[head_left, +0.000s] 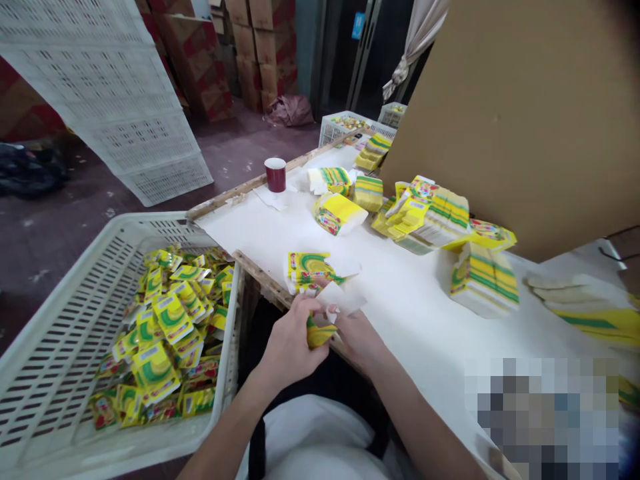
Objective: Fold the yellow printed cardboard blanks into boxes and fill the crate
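Note:
My left hand is wrapped round a yellow and green printed packet at the table's near edge. Close beside it, my right hand pinches a whitish slip at the packet's upper end; whether the slip is joined to the packet I cannot tell. Just beyond my fingers lie several flat yellow and green printed cards on the white tabletop. Part of the packet is hidden by my fingers.
A white plastic crate at my left holds many yellow packets. Stacks of printed cards stand along the cardboard panel. A dark red cup is near the table's far left edge. Tall white crates stand behind.

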Motion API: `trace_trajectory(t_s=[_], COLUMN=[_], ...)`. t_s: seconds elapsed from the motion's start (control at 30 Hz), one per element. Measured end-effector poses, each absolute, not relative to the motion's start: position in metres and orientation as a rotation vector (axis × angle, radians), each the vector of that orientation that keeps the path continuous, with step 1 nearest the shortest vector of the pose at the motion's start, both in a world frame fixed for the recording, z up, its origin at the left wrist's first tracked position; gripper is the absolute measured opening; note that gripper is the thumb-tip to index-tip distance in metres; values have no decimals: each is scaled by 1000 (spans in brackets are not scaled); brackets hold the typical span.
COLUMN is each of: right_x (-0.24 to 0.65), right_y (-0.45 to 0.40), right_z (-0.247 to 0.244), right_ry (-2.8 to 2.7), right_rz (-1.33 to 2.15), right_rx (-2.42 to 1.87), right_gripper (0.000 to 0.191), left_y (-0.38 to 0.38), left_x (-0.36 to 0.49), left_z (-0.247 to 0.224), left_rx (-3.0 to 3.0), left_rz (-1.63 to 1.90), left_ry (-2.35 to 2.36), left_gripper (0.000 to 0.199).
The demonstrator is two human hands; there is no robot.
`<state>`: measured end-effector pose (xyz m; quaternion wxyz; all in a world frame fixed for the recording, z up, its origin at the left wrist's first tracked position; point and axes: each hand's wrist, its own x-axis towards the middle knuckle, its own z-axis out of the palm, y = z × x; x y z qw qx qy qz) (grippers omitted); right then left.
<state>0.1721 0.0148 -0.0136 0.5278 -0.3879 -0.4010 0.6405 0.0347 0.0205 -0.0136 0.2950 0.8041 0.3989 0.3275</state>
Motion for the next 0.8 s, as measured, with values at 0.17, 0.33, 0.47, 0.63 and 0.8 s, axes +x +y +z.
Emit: trace_trajectory(t_s=[0.17, 0.33, 0.47, 0.63, 0.8], right_x=[176, 181, 192, 210, 214], right_y=[7, 10, 14, 15, 19], right_z=[-11, -15, -22, -11, 1], right_ry=[-1601, -1678, -1803, -2065, -2062], right_rz=[1116, 759, 747, 772, 884], right_rx=[-1048, -1195, -1232, -1192, -1123], right_gripper=[60, 55, 60, 46, 33], left_y=[27, 28, 27, 31, 34], left_x=[32, 32, 22, 11, 14], left_z=[-18, -30, -31, -19, -8], left_rx=[2044, 2117, 2174, 2176, 2243], left_rz=[783, 907, 825, 771, 726], left_ry=[1031, 1268, 1400, 1342, 1258], left_gripper=[50, 65, 49, 45, 47])
